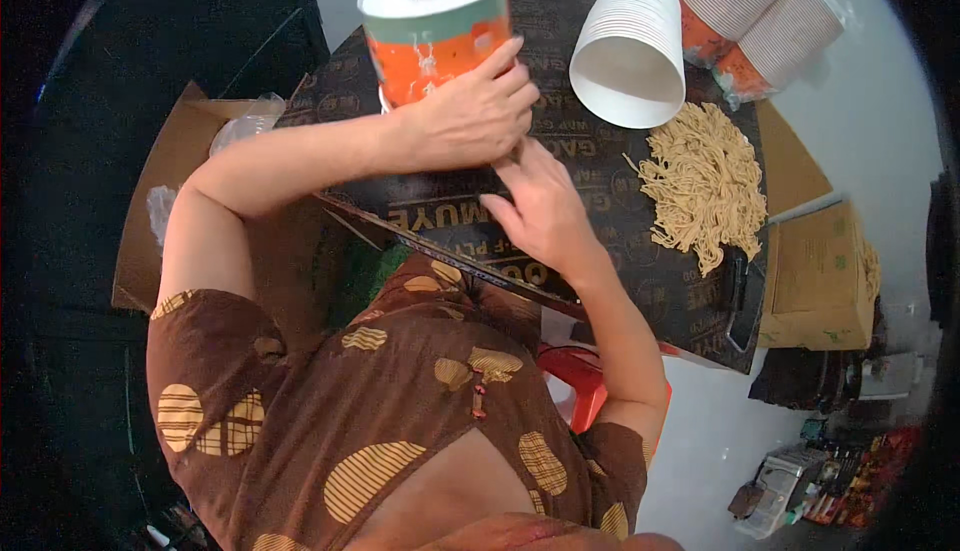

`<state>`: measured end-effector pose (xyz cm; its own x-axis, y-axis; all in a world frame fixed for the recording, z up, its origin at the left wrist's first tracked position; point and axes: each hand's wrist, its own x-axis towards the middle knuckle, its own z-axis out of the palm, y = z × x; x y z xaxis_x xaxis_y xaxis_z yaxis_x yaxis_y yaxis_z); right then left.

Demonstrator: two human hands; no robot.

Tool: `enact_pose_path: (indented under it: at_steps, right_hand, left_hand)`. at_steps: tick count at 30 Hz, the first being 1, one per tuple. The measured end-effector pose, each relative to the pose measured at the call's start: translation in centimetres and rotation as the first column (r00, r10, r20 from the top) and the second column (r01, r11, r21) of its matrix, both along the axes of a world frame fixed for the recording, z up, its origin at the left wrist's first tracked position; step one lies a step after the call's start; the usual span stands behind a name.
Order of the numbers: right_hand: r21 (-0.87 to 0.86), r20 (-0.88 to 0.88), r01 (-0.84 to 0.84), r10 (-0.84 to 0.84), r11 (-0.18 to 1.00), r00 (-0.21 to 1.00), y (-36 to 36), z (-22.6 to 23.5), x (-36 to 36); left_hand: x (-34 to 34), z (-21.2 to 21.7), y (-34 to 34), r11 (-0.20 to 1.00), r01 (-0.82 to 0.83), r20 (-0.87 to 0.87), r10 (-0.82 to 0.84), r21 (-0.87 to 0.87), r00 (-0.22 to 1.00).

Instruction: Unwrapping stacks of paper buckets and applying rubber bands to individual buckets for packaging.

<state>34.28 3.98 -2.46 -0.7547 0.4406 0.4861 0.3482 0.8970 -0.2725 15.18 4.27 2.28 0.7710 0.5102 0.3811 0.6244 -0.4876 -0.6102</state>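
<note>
A large paper tub, orange with a green band, is upside down at the far side of the table, its white base turned up. My left hand is closed against its orange side. Just below that wrist is my right hand, thumb spread away and fingers stretched toward my left hand. Its fingertips are partly hidden, and I see nothing in it. To the right of the tub, a stack of white paper tubs lies tilted, open mouth toward me. A heap of tan, string-like strands lies on the table's right side.
The dark printed board table has an edge close to my body. Plastic-wrapped stacks of tubs stand at the far right. A small black object lies by the strands. Cardboard boxes flank the table; a red stool is below.
</note>
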Motion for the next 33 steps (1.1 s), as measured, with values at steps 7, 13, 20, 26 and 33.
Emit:
enact_pose_path:
  at_steps: [7, 13, 20, 26, 33]
  right_hand:
    - [-0.158, -0.136, 0.137, -0.159, 0.978, 0.978, -1.4, 0.6, 7.9]
    - [-0.257, -0.181, 0.254, -0.305, 0.932, 0.935, -3.0, -0.2, 12.1]
    - [-0.533, -0.261, 0.272, -0.461, 0.801, 0.848, -3.7, -3.3, 15.2]
    - [-0.621, -0.340, 0.206, -0.496, 0.757, 0.799, -3.5, -4.6, 15.0]
    - [-0.622, -0.345, 0.189, -0.483, 0.760, 0.805, -3.1, -4.9, 15.3]
  left_hand:
    - [-0.7, 1.2, -3.2, 0.961, 0.265, 0.303, -0.229, -0.082, 0.925]
    - [-1.7, 2.6, -2.4, 0.983, -0.179, 0.446, 0.148, 0.028, 0.883]
    - [-6.2, 0.6, 1.9, 0.914, -0.387, 0.233, 0.353, 0.119, 0.906]
    - [-8.6, 0.8, 5.4, 0.911, -0.406, 0.286, 0.371, 0.074, 0.883]
    - [-0.9, 1.6, 8.3, 0.979, 0.140, 0.507, -0.196, 0.147, 0.839]
